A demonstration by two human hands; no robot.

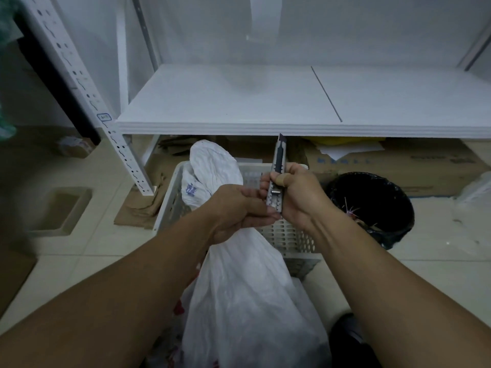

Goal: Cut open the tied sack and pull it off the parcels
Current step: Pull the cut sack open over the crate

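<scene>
Head view, from the far left: a shallow square recess in the tiled floor [57, 208] lies well to the left of the left hand. Closer in, a white perforated shelf post [79, 83] slants down to the floor, with flattened brown cardboard [138, 208] at its foot. A white shelf board [225, 102] runs across above and beyond both hands.

Just left of the left hand and passing beneath both hands stands a white slotted basket [170, 203]. The white woven sack [239, 288] rises from between the forearms. Its body bulges below the hands, and its neck is gathered tight. The loose top fans out beyond the left hand, over the basket, and blue print shows on it.

The left hand [233, 211] is clenched round the sack's gathered neck, its fingertips reaching to the lower end of a utility knife [277, 176]. The knife stands nearly upright between the two hands, blade out and pointing away from the person toward the shelf edge.

The right hand [295, 197] grasps the knife's handle, fingers wrapped round it and thumb laid along its side.

Just right of the right hand sits a round bin lined with a black bag [372, 205]. Beyond it, under the shelf, lies a brown cardboard box [425, 166].
</scene>
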